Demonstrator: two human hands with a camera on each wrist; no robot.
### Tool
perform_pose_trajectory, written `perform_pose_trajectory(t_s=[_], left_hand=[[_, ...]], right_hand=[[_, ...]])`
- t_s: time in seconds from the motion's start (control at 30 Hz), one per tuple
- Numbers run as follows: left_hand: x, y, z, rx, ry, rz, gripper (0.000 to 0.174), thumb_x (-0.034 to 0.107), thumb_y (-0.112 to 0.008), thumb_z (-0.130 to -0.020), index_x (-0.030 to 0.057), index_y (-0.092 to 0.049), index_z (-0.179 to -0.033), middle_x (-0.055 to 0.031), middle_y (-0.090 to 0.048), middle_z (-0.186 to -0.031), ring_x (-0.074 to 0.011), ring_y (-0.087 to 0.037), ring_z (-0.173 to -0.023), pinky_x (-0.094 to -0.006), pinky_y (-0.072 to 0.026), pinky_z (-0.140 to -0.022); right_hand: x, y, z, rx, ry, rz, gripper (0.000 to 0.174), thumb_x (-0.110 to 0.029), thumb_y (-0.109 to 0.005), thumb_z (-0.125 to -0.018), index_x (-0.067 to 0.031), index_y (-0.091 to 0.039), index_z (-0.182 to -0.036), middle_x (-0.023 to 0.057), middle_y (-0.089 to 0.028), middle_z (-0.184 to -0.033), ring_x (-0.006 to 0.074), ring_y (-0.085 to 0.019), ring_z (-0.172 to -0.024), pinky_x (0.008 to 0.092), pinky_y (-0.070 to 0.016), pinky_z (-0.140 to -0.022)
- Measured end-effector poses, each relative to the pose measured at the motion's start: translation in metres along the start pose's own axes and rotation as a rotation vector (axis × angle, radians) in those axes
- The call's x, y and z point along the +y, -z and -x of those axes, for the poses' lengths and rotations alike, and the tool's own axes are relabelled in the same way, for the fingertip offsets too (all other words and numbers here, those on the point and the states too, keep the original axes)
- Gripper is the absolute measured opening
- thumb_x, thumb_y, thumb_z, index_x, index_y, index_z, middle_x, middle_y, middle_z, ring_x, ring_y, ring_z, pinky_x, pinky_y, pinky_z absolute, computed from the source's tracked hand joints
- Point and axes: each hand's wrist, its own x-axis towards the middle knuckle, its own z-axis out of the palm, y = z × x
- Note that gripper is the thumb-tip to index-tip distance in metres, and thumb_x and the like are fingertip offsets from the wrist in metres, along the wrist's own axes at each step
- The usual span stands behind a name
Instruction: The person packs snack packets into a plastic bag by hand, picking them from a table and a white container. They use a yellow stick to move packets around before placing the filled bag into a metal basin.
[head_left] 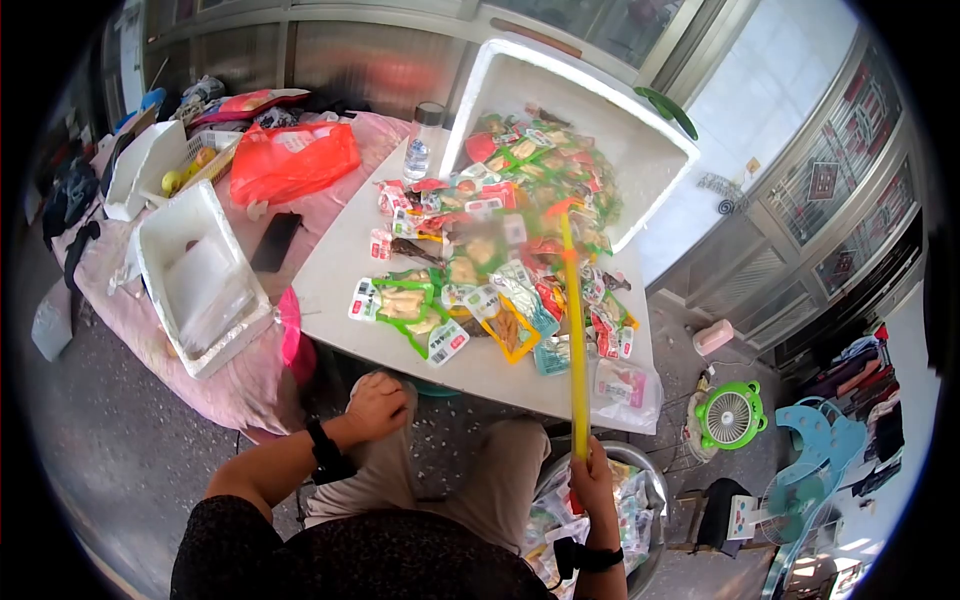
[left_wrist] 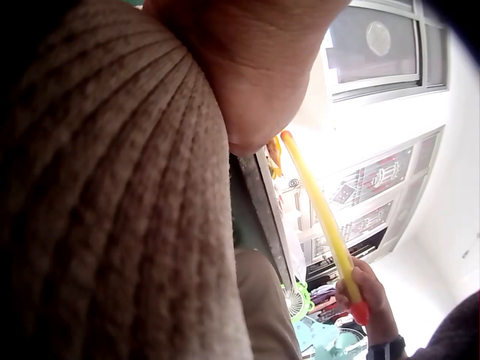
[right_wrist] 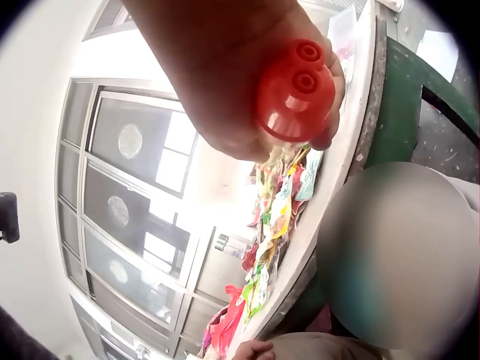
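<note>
The yellow stick (head_left: 573, 330) slants up from the person's lap across the table edge, its far end among the snack packets (head_left: 490, 250) heaped on the white table (head_left: 340, 260). The right hand (head_left: 594, 480) grips its red-capped lower end (right_wrist: 296, 90). The left hand (head_left: 377, 405) rests loosely on the knee, holding nothing. A white foam box (head_left: 600, 120) tilts behind the heap.

left hand (head_left: 375, 405) fisted, right hand (head_left: 592, 478) gripping
</note>
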Motion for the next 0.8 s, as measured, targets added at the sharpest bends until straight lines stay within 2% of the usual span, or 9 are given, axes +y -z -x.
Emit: perform_pose_trajectory(t_s=[0.07,0.13,0.2,0.27,0.37,0.47,0.57,0.67,0.8], left_hand=[[0.002,0.002,0.0,-0.003,0.004,-0.01,0.015,0.019,-0.06,-0.057,0.0115,-0.054,-0.069,-0.0039,-0.049,-0.082,-0.0235,-0.045,-0.081,-0.0367,-0.0343,-0.07],[-0.001,-0.003,0.003,0.005,-0.007,-0.002,0.015,0.019,-0.06,-0.057,0.0116,-0.054,-0.069,-0.004,-0.048,-0.082,-0.0235,-0.045,-0.081,-0.0368,-0.0342,-0.069],[-0.002,-0.003,0.002,0.001,-0.004,-0.007,0.015,0.019,-0.059,-0.058,0.0115,-0.054,-0.069,-0.004,-0.049,-0.083,-0.0236,-0.045,-0.081,-0.0371,-0.0345,-0.07],[0.0,-0.001,0.002,-0.023,0.018,-0.017,0.014,0.021,-0.058,-0.059,0.0111,-0.054,-0.069,-0.0039,-0.049,-0.084,-0.0239,-0.046,-0.082,-0.0378,-0.0352,-0.072],[-0.001,-0.003,0.004,-0.003,0.013,-0.018,0.015,0.019,-0.06,-0.058,0.0115,-0.054,-0.069,-0.004,-0.048,-0.082,-0.0234,-0.045,-0.081,-0.0367,-0.034,-0.069],[-0.002,-0.002,0.005,0.008,0.014,-0.032,0.015,0.019,-0.06,-0.058,0.0114,-0.054,-0.07,-0.0042,-0.048,-0.082,-0.0234,-0.045,-0.081,-0.0368,-0.034,-0.069],[0.0,0.005,0.004,-0.01,0.024,-0.022,0.016,0.02,-0.059,-0.058,0.0106,-0.054,-0.07,-0.0042,-0.049,-0.084,-0.0236,-0.046,-0.082,-0.0381,-0.0362,-0.071],[0.0,0.005,0.005,0.009,0.018,-0.02,0.016,0.02,-0.059,-0.058,0.0108,-0.054,-0.07,-0.0041,-0.049,-0.083,-0.0233,-0.046,-0.081,-0.0379,-0.0365,-0.071],[0.001,0.003,0.004,0.024,0.005,-0.008,0.017,0.02,-0.06,-0.058,0.0111,-0.055,-0.071,-0.0041,-0.049,-0.082,-0.0232,-0.046,-0.08,-0.0373,-0.0358,-0.07]], right_hand=[[-0.001,0.0,-0.02,0.029,0.113,0.07,0.044,-0.014,-0.049,-0.078,-0.0017,-0.037,-0.119,0.0183,-0.054,-0.091,0.0216,-0.054,-0.081,0.0294,-0.042,-0.071],[-0.022,-0.002,-0.053,0.041,0.083,0.09,0.044,-0.013,-0.049,-0.078,-0.0026,-0.038,-0.119,0.0192,-0.054,-0.09,0.0229,-0.055,-0.081,0.0297,-0.042,-0.072],[-0.046,-0.007,-0.09,0.025,0.207,0.118,0.044,-0.015,-0.049,-0.078,-0.0024,-0.038,-0.118,0.0223,-0.054,-0.094,0.0287,-0.055,-0.085,0.0329,-0.0421,-0.074],[-0.054,-0.016,-0.133,0.055,0.209,0.172,0.045,-0.02,-0.049,-0.078,-0.0027,-0.037,-0.118,0.0251,-0.052,-0.096,0.0348,-0.053,-0.088,0.0365,-0.0417,-0.076],[-0.064,-0.028,-0.176,0.061,0.379,0.297,0.048,-0.023,-0.046,-0.079,-0.0037,-0.034,-0.12,0.0256,-0.054,-0.092,0.0385,-0.052,-0.086,0.0412,-0.0419,-0.073],[-0.076,-0.04,-0.179,-0.003,0.24,0.595,0.049,-0.023,-0.045,-0.079,-0.0049,-0.031,-0.122,0.0264,-0.055,-0.082,0.0407,-0.053,-0.08,0.0443,-0.0421,-0.068],[-0.062,-0.039,-0.173,-0.038,0.281,0.512,0.049,-0.021,-0.044,-0.079,-0.0037,-0.03,-0.122,0.0274,-0.055,-0.076,0.0424,-0.053,-0.075,0.0473,-0.0412,-0.064],[-0.073,-0.022,-0.128,-0.081,0.157,0.474,0.048,-0.022,-0.045,-0.079,-0.0033,-0.031,-0.121,0.0282,-0.053,-0.091,0.0425,-0.051,-0.086,0.0433,-0.0417,-0.072],[-0.054,-0.007,-0.076,-0.104,0.128,0.438,0.049,-0.02,-0.046,-0.079,-0.0009,-0.03,-0.121,0.0282,-0.05,-0.099,0.041,-0.049,-0.093,0.0405,-0.0408,-0.077]])
